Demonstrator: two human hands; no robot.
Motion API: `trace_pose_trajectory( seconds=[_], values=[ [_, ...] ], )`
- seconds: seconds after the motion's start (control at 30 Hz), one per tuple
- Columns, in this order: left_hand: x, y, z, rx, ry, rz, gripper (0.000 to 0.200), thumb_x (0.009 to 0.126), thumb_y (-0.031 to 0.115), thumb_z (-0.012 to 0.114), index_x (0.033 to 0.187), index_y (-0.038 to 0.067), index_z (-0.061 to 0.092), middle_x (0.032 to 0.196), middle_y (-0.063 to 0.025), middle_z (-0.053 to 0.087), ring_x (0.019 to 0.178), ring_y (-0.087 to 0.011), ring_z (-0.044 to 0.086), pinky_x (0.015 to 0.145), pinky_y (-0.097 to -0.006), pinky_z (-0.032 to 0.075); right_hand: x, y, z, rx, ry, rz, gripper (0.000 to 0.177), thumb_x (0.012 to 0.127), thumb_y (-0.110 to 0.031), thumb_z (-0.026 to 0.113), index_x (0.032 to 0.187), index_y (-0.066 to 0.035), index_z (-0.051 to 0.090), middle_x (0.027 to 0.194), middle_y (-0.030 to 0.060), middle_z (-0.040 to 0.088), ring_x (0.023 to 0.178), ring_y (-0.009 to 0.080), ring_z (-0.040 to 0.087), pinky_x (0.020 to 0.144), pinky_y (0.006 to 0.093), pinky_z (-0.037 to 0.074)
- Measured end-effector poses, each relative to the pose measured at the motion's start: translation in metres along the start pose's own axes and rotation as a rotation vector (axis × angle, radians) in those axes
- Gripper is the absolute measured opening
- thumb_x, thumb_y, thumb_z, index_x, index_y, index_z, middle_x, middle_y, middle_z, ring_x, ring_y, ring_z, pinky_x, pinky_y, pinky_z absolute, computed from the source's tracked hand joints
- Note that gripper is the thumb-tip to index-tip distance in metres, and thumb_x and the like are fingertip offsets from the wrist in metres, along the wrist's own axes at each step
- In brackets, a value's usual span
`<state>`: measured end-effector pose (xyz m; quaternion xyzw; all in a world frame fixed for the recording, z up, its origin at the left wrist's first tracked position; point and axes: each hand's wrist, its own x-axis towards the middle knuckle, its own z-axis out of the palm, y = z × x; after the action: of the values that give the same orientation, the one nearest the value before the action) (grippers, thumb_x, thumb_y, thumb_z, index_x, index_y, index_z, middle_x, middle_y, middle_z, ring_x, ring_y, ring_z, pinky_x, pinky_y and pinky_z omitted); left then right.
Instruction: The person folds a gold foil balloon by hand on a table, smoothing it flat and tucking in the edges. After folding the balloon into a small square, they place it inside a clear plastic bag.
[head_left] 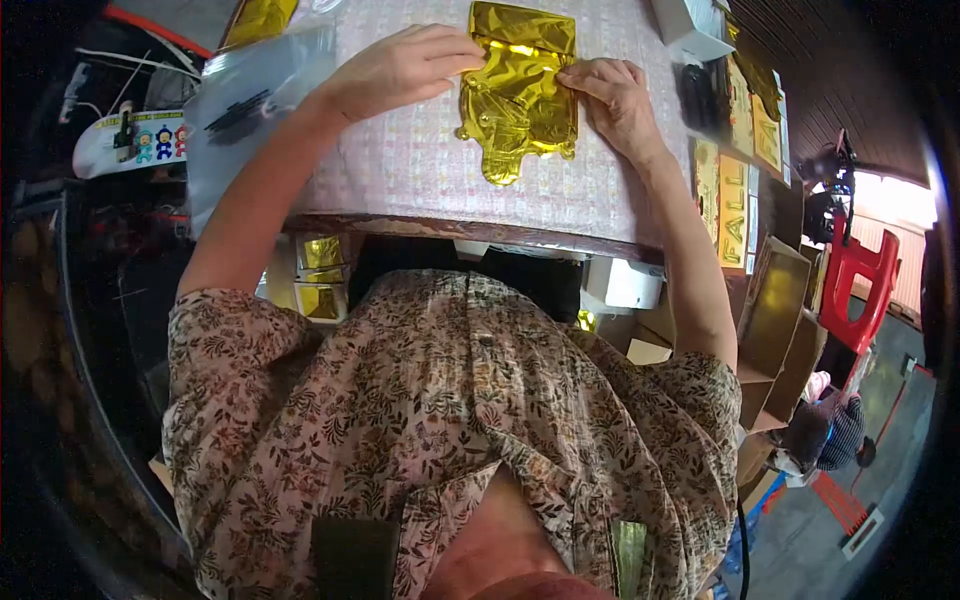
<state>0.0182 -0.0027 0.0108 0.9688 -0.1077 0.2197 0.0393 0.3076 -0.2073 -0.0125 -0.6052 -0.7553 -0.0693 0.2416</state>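
A shiny gold foil piece, creased and irregular in outline like a flat foil balloon, lies on the patterned tablecloth in front of me. Its top part is a smooth folded band, and a rounded tab points toward me. At its upper left edge, my left hand has its fingertips closed on the foil. My right hand pinches the right edge between thumb and curled fingers. What lies under the fingertips is hidden.
A clear plastic sheet with dark marks lies left on the table. At right are a white box, a black object and yellow printed packs. Cardboard boxes and a red chair stand beyond; another person is farther off.
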Motion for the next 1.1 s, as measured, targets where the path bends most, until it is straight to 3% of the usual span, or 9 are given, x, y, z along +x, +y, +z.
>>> trace_pose_trajectory(
  seconds=[0.17,0.33,0.5,0.57,0.67,0.83,0.9,1.0,1.1],
  values=[
    [0.025,0.003,0.013,-0.041,-0.001,0.033,0.049,0.082,0.002,0.07,0.131,0.005,0.066,0.131,-0.0096,0.067,0.128,-0.0275,0.06,0.111,-0.0409,0.049,0.001,-0.002,0.0,0.047,0.01,0.054,0.028,0.09,0.0,0.069,0.111,-0.017,0.078,0.108,-0.0006,0.075,0.106,0.0213,0.066,0.107,0.0411,0.038],
    [0.013,0.005,0.043,-0.19,-0.009,-0.099,0.056,0.079,-0.008,0.063,0.133,0.008,0.068,0.138,-0.0104,0.066,0.131,-0.0275,0.06,0.114,-0.0401,0.048,-0.004,-0.004,0.001,0.056,0.032,0.131,0.03,0.091,0.0,0.066,0.112,-0.017,0.077,0.11,-0.0006,0.075,0.105,0.0201,0.065,0.11,0.0443,0.033],
    [0.009,0.011,0.043,-0.397,0.058,-0.266,0.053,0.083,-0.011,0.064,0.133,0.007,0.068,0.138,-0.0099,0.067,0.131,-0.0277,0.061,0.111,-0.0391,0.05,-0.013,-0.001,-0.005,0.087,-0.017,0.176,0.032,0.091,-0.01,0.071,0.12,-0.021,0.076,0.118,0.001,0.074,0.12,0.0191,0.059,0.117,0.0458,0.025],
    [0.01,0.011,0.04,-0.593,0.026,-0.418,0.044,0.091,-0.005,0.065,0.134,0.008,0.067,0.135,-0.0093,0.069,0.129,-0.026,0.063,0.108,-0.0372,0.053,-0.015,-0.001,-0.007,0.113,-0.036,0.204,0.033,0.09,-0.012,0.073,0.121,-0.022,0.075,0.119,0.0013,0.074,0.123,0.0196,0.057,0.118,0.0461,0.023],
    [0.011,0.012,0.04,-0.608,0.046,-0.413,0.038,0.097,0.001,0.064,0.134,0.008,0.067,0.134,-0.0082,0.069,0.126,-0.0231,0.065,0.105,-0.0345,0.054,-0.014,-0.004,-0.008,0.157,-0.039,0.242,0.036,0.087,-0.015,0.077,0.122,-0.022,0.075,0.119,0.002,0.074,0.127,0.0205,0.056,0.119,0.0465,0.022],
    [0.015,0.018,0.032,-0.613,-0.019,-0.526,0.036,0.099,0.002,0.062,0.134,0.007,0.067,0.134,-0.0097,0.07,0.128,-0.0228,0.064,0.105,-0.0343,0.053,-0.012,-0.004,0.0,0.147,0.005,0.229,0.036,0.081,-0.014,0.082,0.117,-0.019,0.078,0.118,0.0026,0.074,0.127,0.0211,0.056,0.118,0.0456,0.022],
    [0.017,0.019,0.028,-0.622,-0.065,-0.607,0.035,0.099,0.002,0.062,0.134,0.007,0.067,0.133,-0.0102,0.07,0.129,-0.0231,0.063,0.106,-0.0346,0.053,-0.009,-0.01,-0.001,0.102,0.089,0.233,0.029,0.081,-0.014,0.081,0.11,-0.017,0.078,0.107,-0.0013,0.076,0.12,0.0216,0.06,0.112,0.048,0.028],
    [0.017,0.019,0.028,-0.639,-0.036,-0.546,0.033,0.098,0.003,0.064,0.131,0.005,0.067,0.136,-0.0116,0.068,0.13,-0.0238,0.062,0.106,-0.0348,0.053,-0.007,-0.018,-0.004,0.146,0.066,0.316,0.025,0.084,-0.013,0.081,0.109,-0.015,0.08,0.117,0.002,0.074,0.123,0.0223,0.057,0.113,0.0444,0.025],
    [0.018,0.022,0.035,-0.55,0.137,-0.55,0.024,0.096,0.018,0.073,0.117,0.009,0.074,0.134,-0.0073,0.07,0.114,-0.0223,0.071,0.094,-0.034,0.058,-0.007,-0.014,0.001,0.185,0.061,0.308,0.021,0.086,-0.017,0.081,0.107,-0.013,0.08,0.119,0.0032,0.071,0.12,0.0235,0.055,0.112,0.0445,0.025]
  ],
)
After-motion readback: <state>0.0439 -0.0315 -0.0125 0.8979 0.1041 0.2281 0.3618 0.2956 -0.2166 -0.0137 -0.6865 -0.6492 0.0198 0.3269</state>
